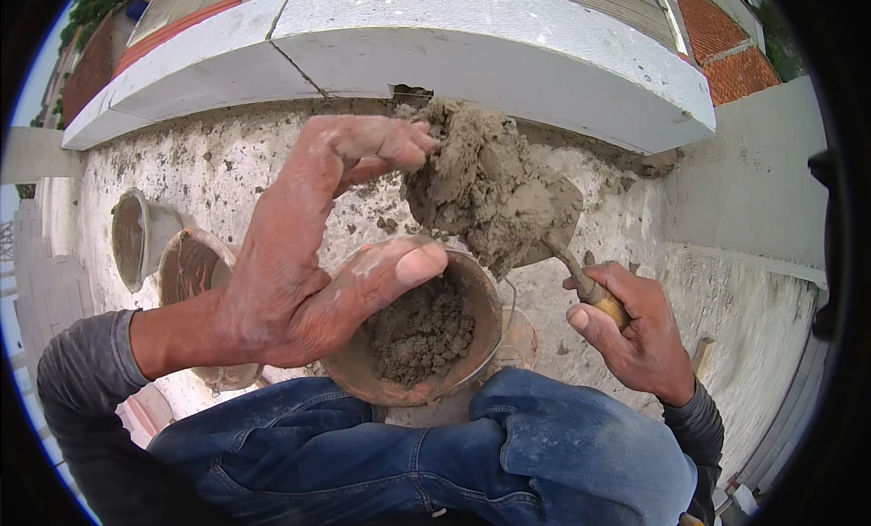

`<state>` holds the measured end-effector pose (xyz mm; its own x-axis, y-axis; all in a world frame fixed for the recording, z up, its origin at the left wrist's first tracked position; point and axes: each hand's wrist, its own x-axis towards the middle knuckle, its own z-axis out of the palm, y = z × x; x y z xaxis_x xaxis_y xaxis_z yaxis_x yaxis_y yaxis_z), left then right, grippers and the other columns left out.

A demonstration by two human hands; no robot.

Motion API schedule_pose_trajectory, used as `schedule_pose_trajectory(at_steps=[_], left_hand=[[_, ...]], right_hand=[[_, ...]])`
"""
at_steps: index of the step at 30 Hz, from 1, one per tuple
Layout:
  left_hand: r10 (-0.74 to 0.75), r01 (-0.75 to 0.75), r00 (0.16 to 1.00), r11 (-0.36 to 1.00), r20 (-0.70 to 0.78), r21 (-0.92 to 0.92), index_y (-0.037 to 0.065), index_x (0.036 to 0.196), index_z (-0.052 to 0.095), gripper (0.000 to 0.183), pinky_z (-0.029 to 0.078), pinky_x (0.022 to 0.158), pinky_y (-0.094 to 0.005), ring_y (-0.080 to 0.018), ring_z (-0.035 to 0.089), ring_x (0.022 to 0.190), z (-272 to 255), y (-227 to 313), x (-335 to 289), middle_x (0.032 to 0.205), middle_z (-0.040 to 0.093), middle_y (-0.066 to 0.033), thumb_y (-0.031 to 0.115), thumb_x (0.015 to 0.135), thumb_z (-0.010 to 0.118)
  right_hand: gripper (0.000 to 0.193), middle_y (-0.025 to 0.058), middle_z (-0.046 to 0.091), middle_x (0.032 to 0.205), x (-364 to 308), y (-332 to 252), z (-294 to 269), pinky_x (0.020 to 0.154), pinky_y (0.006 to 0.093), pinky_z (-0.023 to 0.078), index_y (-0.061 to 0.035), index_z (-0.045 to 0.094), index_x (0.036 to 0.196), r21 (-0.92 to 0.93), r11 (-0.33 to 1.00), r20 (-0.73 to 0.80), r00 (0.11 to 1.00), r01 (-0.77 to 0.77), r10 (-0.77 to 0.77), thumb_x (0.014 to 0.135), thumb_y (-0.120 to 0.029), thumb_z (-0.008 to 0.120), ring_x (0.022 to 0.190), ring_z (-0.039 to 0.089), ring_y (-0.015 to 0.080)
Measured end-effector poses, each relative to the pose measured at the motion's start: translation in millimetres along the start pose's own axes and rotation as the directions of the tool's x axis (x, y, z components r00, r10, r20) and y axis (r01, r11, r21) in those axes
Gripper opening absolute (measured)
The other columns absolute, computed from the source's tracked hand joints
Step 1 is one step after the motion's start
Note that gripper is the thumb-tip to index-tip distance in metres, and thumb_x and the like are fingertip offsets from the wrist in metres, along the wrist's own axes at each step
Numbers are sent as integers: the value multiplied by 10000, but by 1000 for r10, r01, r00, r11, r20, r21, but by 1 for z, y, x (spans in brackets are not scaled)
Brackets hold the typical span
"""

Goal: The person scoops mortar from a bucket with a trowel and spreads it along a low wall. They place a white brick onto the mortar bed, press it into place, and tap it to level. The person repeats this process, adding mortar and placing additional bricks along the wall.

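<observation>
Rooftop ledge (472,49); trowel (553,226) blade under mortar (476,186), handle in rt hand (635,331)

This is an outdoor building site high up on a roof or ledge, open to the sky, with red tiled roofs (739,49) of neighbouring houses showing far below past the edge. A rough, mortar-spattered concrete surface (218,163) runs up to a pale parapet (408,49) with a cracked joint, and a plain rendered wall (753,176) stands at the right. Masonry gear confirms it: a trowel (553,222) heaped with wet grey mortar (476,186), a rust-coloured bucket (472,299) of the same mix, and two more caked buckets (145,231) at the left.
</observation>
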<state>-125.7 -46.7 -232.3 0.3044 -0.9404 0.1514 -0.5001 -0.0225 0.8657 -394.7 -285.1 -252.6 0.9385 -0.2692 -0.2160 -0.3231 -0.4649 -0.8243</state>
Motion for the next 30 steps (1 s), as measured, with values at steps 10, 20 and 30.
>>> schedule_pose_trajectory(at_steps=[10,20,30], left_hand=[[-554,568,823,800,-124,195,-20,1156,559,331,545,912,-409,-252,655,976,-37,-57,-103,1057,639,-160,258,1046,701],[-492,410,854,836,169,363,-37,1436,550,587,560,1021,-470,-388,661,1275,-15,-176,-48,1304,675,-249,239,973,782],[-473,373,855,845,212,383,-11,1378,613,516,559,995,-468,-402,665,1213,-7,-205,-44,1306,661,-240,195,942,798]], right_hand=[[379,27,677,921,-16,33,52,627,343,500,-116,725,1153,-585,700,58,882,410,-468,842,-268,879,751,671,186],[313,85,631,1037,164,117,57,760,417,553,-127,658,1253,-817,523,-54,870,244,-490,984,-268,730,931,683,269],[345,91,663,1010,64,161,47,732,437,563,-62,667,1230,-682,701,84,975,208,-207,953,-240,771,871,703,294]])
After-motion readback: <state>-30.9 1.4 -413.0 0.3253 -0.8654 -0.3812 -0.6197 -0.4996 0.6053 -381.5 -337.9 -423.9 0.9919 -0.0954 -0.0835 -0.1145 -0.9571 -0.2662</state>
